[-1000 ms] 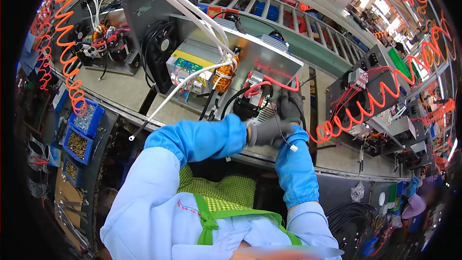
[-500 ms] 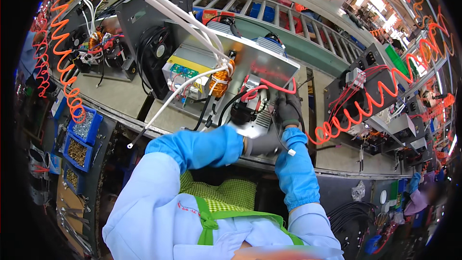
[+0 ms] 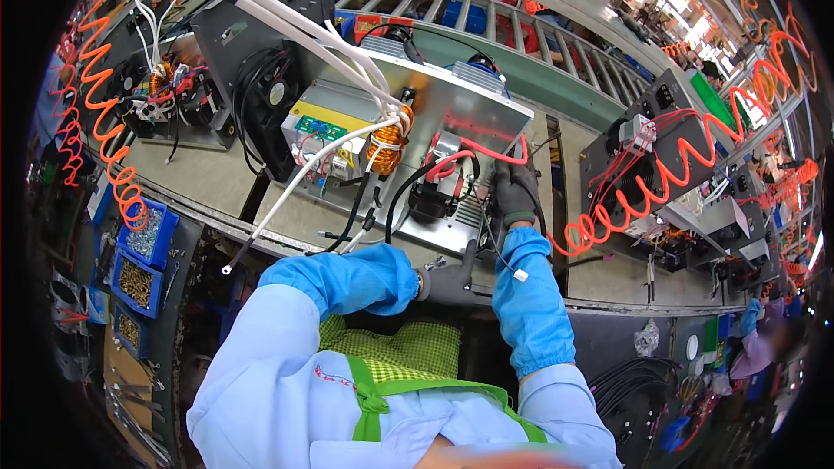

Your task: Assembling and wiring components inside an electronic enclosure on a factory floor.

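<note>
A silver metal chassis (image 3: 417,91) lies tilted on the bench before me. It carries a copper-wound coil (image 3: 390,146), a green circuit board (image 3: 320,128), thick white cables (image 3: 323,42) and a black component (image 3: 430,197) with red leads. My right hand (image 3: 514,193), in a dark grey glove, rests at the chassis's right end, fingers stretched along the metal; their tips are partly hidden. A thin lead with a white connector (image 3: 520,275) hangs beside its wrist. At the bench's front edge is my gloved left hand (image 3: 447,284), one finger extended upward, near small metal parts (image 3: 437,262). I see nothing in it.
Similar half-built units stand left (image 3: 187,95) and right (image 3: 643,165). Coiled orange hoses (image 3: 109,135) hang on both sides. Blue bins (image 3: 137,282) of screws sit lower left. Behind the bench runs a roller conveyor (image 3: 486,17). A large black fan (image 3: 271,91) stands by the chassis.
My left hand has drawn back from beneath the chassis's front edge, toward me and slightly left. My right hand stays at the chassis's right end. The whole view has shifted slightly.
</note>
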{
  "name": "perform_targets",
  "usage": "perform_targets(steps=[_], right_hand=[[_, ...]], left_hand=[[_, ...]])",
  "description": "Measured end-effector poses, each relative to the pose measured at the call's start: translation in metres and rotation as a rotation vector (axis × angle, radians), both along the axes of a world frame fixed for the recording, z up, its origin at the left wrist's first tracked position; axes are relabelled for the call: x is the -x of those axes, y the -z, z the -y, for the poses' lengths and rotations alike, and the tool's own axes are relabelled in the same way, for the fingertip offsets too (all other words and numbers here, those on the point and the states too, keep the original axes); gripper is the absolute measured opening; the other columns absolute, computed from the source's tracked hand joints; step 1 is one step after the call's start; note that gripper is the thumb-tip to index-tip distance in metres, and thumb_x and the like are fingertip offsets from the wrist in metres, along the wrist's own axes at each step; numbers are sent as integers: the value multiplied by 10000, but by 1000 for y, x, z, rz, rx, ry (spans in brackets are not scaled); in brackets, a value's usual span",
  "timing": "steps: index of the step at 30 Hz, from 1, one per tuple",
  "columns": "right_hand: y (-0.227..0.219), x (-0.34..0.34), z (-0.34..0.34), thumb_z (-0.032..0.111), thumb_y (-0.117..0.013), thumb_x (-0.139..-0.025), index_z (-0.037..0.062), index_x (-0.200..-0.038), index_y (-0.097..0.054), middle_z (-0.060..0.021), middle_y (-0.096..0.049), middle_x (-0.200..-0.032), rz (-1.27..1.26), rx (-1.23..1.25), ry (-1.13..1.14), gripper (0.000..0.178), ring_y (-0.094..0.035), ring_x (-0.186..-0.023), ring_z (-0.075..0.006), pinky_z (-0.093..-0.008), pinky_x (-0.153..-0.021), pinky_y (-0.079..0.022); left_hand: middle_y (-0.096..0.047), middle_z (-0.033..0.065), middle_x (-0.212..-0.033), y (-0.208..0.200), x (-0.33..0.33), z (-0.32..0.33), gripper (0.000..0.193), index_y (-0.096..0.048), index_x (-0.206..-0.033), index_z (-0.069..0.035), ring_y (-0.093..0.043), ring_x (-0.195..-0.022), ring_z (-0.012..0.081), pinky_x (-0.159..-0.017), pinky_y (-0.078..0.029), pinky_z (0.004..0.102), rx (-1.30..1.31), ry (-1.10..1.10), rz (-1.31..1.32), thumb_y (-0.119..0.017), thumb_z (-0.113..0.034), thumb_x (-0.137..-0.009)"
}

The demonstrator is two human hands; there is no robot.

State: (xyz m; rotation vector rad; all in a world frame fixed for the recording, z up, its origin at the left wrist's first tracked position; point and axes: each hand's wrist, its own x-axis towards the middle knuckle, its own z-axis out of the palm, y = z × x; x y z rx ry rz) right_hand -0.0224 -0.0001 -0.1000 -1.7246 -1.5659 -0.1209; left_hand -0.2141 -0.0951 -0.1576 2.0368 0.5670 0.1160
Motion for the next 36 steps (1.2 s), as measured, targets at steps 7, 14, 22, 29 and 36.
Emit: perform_targets(steps=[7, 14, 22, 29, 36], right_hand=[[-7, 3, 4, 422, -531, -877, 65, -957, -641, -192, -627, -887, -34, -26, 20, 382, -585, -845, -397, -473, -712, -452], [-10, 6, 5, 416, -505, -888, 44, -1028, -644, -224, -630, -958, -39, 25, 35, 420, -575, -923, -402, -462, -804, -439], [-8, 9, 3, 387, -514, -883, 35, -985, -637, -212, -629, -925, -58, -21, -29, 386, -574, -899, -401, -469, -781, -438], [6, -5, -6, 383, -508, -879, 18, -1006, -634, -239, -618, -944, 44, -221, -32, 407, -563, -910, -429, -469, -785, -438], [10, -8, -5, 417, -525, -872, 44, -953, -653, -199, -637, -898, -11, -195, 15, 403, -597, -844, -388, -471, -744, -449]], left_hand=[[-626, 109, -778, -53, -31, -58, 1161, 211, -1361, 78, -583, -614, 240, -623, -497, 306, 1072, 114, 292, -680, -386, -778], [-622, 144, -800, -6, -3, 0, 1068, 153, -1337, 86, -588, -618, 223, -600, -495, 328, -21, -37, 251, -644, -376, -798], [-588, 64, -787, -23, -33, -44, 511, -479, -1173, 72, -540, -662, 123, -603, -453, 290, 400, 169, 258, -646, -279, -841], [-615, 177, -953, -2, -17, 2, 1007, 89, -1383, 64, -609, -803, 205, -750, -488, 326, 213, 13, 198, -665, -322, -839], [-605, 158, -756, -61, -19, -4, 911, -64, -1317, 43, -585, -558, 236, -473, -472, 340, 448, -227, 250, -682, -322, -755]])
